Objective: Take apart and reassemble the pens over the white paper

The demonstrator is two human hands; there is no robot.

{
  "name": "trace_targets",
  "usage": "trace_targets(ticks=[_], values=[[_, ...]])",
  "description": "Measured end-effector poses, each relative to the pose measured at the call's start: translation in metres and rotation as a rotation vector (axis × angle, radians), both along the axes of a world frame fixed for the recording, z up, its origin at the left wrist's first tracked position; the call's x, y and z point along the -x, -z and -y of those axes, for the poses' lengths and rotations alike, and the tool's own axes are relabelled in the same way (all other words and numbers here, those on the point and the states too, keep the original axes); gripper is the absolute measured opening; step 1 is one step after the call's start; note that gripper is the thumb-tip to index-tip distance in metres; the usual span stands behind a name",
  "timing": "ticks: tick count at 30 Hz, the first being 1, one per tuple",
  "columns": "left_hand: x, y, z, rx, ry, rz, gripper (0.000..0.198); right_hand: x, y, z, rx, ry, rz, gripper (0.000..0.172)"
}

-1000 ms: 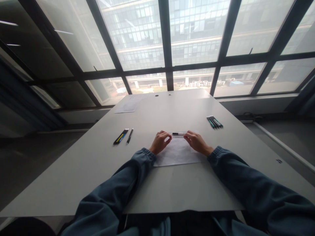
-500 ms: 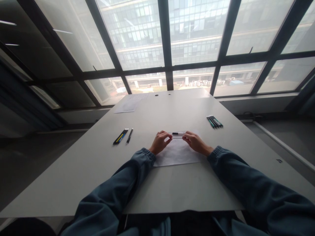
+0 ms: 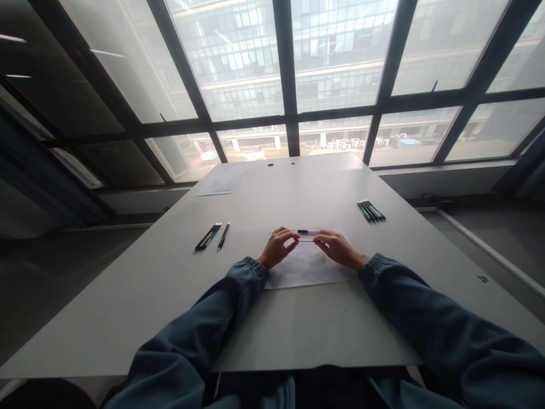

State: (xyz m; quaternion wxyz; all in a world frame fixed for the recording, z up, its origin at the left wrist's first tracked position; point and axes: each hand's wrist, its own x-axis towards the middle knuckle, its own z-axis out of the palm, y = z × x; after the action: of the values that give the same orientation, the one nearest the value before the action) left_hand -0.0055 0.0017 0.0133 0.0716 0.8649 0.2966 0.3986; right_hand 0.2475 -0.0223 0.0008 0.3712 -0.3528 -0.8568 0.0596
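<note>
Pinching one thin rod (image 3: 305,241) between them, the left hand (image 3: 277,247) and right hand (image 3: 338,249) are narrowed at its ends; a loose grip could drop it, and a stray knock could roll the one black-and-white pen (image 3: 304,232) just beyond. One paper sheet (image 3: 310,268) lies beneath the hands. Left of them: one black pen (image 3: 223,236) and a yellow-blue-black bundle (image 3: 208,237); right, a green-and-black bundle (image 3: 371,211), both too small to count surely.

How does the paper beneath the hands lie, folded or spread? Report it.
Spread flat: the paper shows a broad face on the table, with no fold visible. Its covered parts, cannot tell.
</note>
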Motion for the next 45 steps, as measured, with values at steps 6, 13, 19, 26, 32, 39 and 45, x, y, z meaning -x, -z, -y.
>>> trace_targets(ticks=[6, 13, 19, 26, 32, 39, 45], values=[[0.003, -0.004, -0.001, 0.007, -0.037, 0.054, 0.028, 0.000, 0.001, -0.001, 0.011, 0.043, -0.060, 0.018], [0.019, 0.003, -0.016, 0.110, -0.409, -0.079, 0.022, -0.003, 0.004, -0.004, 0.021, 0.129, -0.141, 0.018], [0.019, 0.003, -0.015, 0.210, -0.414, -0.231, 0.021, -0.002, 0.003, -0.003, 0.022, 0.119, -0.148, 0.020], [0.016, 0.005, -0.012, 0.196, -0.363, -0.241, 0.014, -0.003, 0.006, -0.005, 0.031, 0.114, -0.145, 0.019], [0.016, 0.005, -0.014, 0.167, -0.332, -0.142, 0.009, -0.004, 0.008, -0.006, 0.033, 0.122, -0.130, 0.019], [0.005, 0.001, -0.007, 0.139, -0.241, 0.156, 0.016, -0.003, 0.007, -0.007, 0.031, 0.121, -0.140, 0.020], [0.000, 0.002, -0.003, 0.228, -0.209, 0.252, 0.015, -0.003, 0.002, -0.004, 0.018, 0.114, -0.156, 0.021]])
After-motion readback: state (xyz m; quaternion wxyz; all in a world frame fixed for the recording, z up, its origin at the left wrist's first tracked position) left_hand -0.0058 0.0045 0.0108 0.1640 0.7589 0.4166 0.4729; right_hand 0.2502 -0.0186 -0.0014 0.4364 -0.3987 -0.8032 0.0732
